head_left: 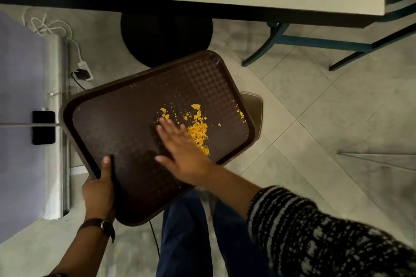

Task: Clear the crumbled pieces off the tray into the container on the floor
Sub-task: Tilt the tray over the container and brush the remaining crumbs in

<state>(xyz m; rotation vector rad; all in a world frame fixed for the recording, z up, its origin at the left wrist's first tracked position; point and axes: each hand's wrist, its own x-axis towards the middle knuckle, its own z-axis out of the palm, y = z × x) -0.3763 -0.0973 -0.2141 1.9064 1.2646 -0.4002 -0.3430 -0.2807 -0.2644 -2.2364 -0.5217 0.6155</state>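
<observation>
A dark brown tray [117, 123] is held above the floor. My left hand [99, 191] grips its near left edge, thumb on top of the rim. Yellow crumbled pieces [199, 130] lie in a heap on the tray's right half, with a few more by its right rim. My right hand [182, 150] lies flat on the tray with straight fingers, its edge against the heap. A brown container [255, 110] stands on the floor under the tray's right edge, mostly hidden by the tray.
A table edge [202, 9] runs across the top, with its round black base [166, 38] on the floor behind the tray. Chair legs [315, 40] stand at the upper right. A metal fixture [56, 119], cables and a plug [83, 72] lie left.
</observation>
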